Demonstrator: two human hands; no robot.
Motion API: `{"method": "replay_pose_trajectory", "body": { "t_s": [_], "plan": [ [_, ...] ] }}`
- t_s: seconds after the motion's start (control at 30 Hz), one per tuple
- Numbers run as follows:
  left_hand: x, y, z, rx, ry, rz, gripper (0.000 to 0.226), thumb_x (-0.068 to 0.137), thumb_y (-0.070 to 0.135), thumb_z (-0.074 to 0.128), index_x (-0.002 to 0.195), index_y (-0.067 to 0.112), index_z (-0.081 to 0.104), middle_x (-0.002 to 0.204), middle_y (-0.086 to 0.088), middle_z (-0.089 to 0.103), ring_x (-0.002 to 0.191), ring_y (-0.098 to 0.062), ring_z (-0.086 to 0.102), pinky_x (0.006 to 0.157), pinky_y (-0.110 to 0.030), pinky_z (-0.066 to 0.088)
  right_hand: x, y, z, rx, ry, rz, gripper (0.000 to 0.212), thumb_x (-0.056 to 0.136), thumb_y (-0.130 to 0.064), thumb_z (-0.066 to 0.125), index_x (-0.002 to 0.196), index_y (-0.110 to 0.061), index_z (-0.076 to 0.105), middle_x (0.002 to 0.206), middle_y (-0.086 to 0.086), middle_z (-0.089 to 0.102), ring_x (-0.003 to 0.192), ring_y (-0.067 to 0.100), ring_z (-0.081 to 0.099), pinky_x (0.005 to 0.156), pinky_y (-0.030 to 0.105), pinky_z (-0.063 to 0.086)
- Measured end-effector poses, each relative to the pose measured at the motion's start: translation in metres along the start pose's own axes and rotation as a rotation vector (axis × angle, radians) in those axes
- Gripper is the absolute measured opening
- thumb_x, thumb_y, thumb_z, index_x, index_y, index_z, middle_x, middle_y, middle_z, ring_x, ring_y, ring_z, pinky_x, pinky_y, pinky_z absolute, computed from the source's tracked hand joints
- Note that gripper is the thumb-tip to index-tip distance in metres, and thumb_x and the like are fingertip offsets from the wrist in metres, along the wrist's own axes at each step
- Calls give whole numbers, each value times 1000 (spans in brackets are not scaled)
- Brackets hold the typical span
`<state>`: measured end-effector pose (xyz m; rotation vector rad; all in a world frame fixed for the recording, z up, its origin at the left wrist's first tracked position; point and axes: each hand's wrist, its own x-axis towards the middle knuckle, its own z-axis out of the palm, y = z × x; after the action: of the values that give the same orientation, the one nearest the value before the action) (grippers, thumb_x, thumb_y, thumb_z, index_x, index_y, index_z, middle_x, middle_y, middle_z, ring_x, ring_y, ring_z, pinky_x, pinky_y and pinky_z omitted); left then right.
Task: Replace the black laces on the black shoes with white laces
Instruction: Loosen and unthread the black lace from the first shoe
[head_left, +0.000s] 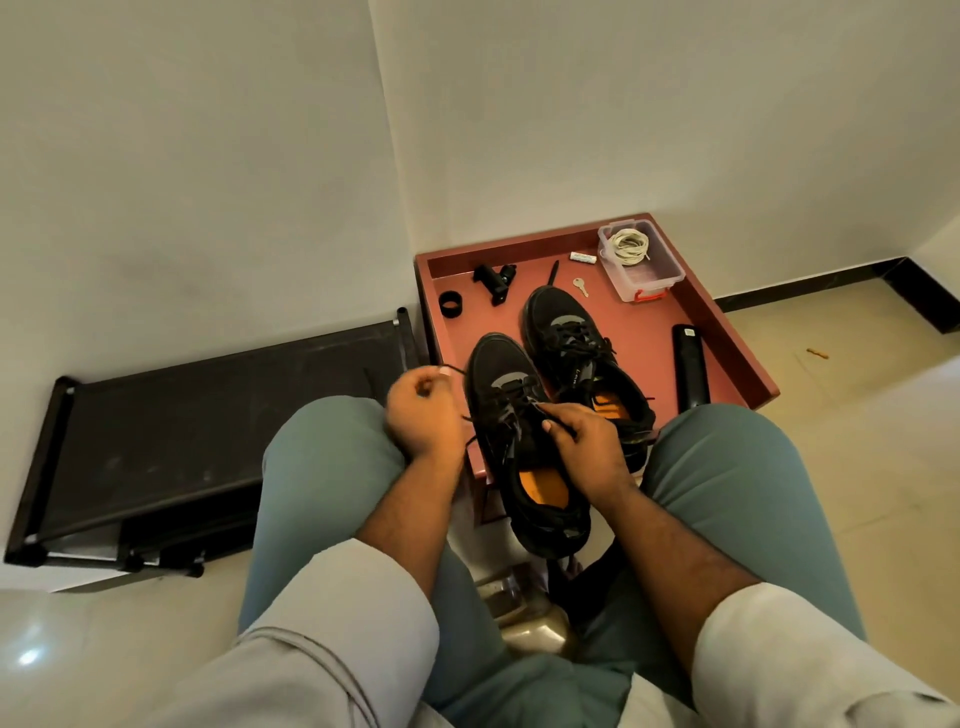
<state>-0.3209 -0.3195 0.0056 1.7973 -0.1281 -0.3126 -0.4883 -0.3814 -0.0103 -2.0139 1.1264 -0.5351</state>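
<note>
I am sitting with my knees apart, sleeves pushed up, working over the near shoe (524, 447), which is lying toe-away at the front edge of the red tabletop (654, 338), its heel overhanging toward me. My right hand (587, 441) is resting on the shoe's tongue area, thumb and fingers pinching a strand of the black lace (558, 427) at the eyelets. My left hand (423, 410) is raised just left of the shoe, fingers curled and pinching the free end of the same lace, drawn out to the side.

Judgement: the step in hand is unthreading the black lace from the near shoe; several crossings are showing near the toe, so removal is incomplete. The next move is calling for pulling each crossing free in turn while the right hand is steadying the upper.

Just beyond, touching side by side, the second shoe (576, 353) is standing fully laced in black, untouched. Farther back on the tabletop, a clear plastic box (670, 273) is holding the coiled white laces (630, 247), well apart from both shoes. A key (581, 286), a black ring (450, 303) and a black remote (690, 366) are also lying there.
</note>
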Motion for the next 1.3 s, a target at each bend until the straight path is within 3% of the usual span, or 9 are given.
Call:
{"method": "replay_pose_trajectory", "body": {
  "t_s": [0.1, 0.17, 0.23, 0.37, 0.7, 0.83, 0.93, 1.17, 1.3],
  "plan": [
    [18, 4, -6, -265, 72, -236, 12, 92, 14, 62, 104, 14, 65, 87, -8, 63, 48, -10, 57, 43, -30, 49, 0, 3, 2, -60, -11, -13, 30, 93, -9, 59, 121, -9, 66, 117, 4, 66, 111, 16, 58, 99, 20, 40],
    [12, 3, -8, 87, -112, 38, 41, 90, 17, 64, 130, 21, 56, 125, 2, 53, 85, -10, 63, 73, -30, 56, -1, 4, 2, -70, -3, -10, 30, 93, -10, 59, 122, -10, 66, 118, 3, 66, 112, 15, 58, 100, 22, 42],
    [-9, 3, -6, 340, -418, 337, 52, 90, 10, 63, 139, 23, 51, 136, 7, 47, 115, -6, 50, 98, -23, 42, 0, 3, 3, -78, 3, -25, 29, 93, -10, 60, 121, -11, 67, 117, 3, 67, 111, 16, 59, 100, 27, 44],
    [-37, -10, 3, 537, -760, 511, 33, 93, 11, 57, 125, 14, 64, 124, -1, 61, 115, -16, 56, 97, -24, 42, -1, 1, 5, -103, -10, -94, 29, 91, -9, 61, 119, -11, 68, 113, 4, 69, 108, 19, 60, 97, 30, 46],
    [-32, 1, 5, 945, -734, 659, 26, 100, 27, 45, 106, 13, 67, 110, -2, 54, 95, -21, 59, 80, -39, 54, -6, 1, 3, -115, -46, -131, 31, 92, -11, 61, 122, -14, 66, 116, 2, 67, 111, 18, 58, 99, 33, 45],
    [-30, 10, 2, 979, -665, 760, 24, 99, 28, 45, 101, 14, 64, 104, -2, 52, 89, -19, 58, 71, -35, 51, -6, -3, 3, -105, -57, -139, 30, 92, -12, 60, 122, -14, 66, 116, 0, 67, 111, 16, 58, 100, 32, 45],
    [-20, 12, -7, 854, -525, 629, 20, 96, 26, 50, 93, 13, 64, 99, -2, 52, 81, -18, 57, 69, -35, 50, -5, -3, 3, -76, -41, -114, 30, 92, -13, 60, 122, -14, 66, 117, -1, 67, 113, 14, 57, 102, 31, 44],
    [42, 18, -29, 26, 201, 145, 10, 86, 13, 55, 79, 13, 62, 99, -11, 58, 61, -19, 58, 60, -32, 54, -3, 0, 1, -50, -21, -41, 29, 93, -12, 60, 121, -12, 67, 117, 0, 67, 113, 13, 58, 102, 28, 44],
    [46, 18, -29, -366, 330, 31, 18, 92, 2, 51, 82, 16, 57, 108, -28, 57, 44, -8, 59, 38, -22, 49, -6, -6, 4, -5, -33, -42, 29, 93, -11, 60, 121, -10, 66, 117, 1, 63, 112, 12, 56, 103, 24, 41]
  ]
}}
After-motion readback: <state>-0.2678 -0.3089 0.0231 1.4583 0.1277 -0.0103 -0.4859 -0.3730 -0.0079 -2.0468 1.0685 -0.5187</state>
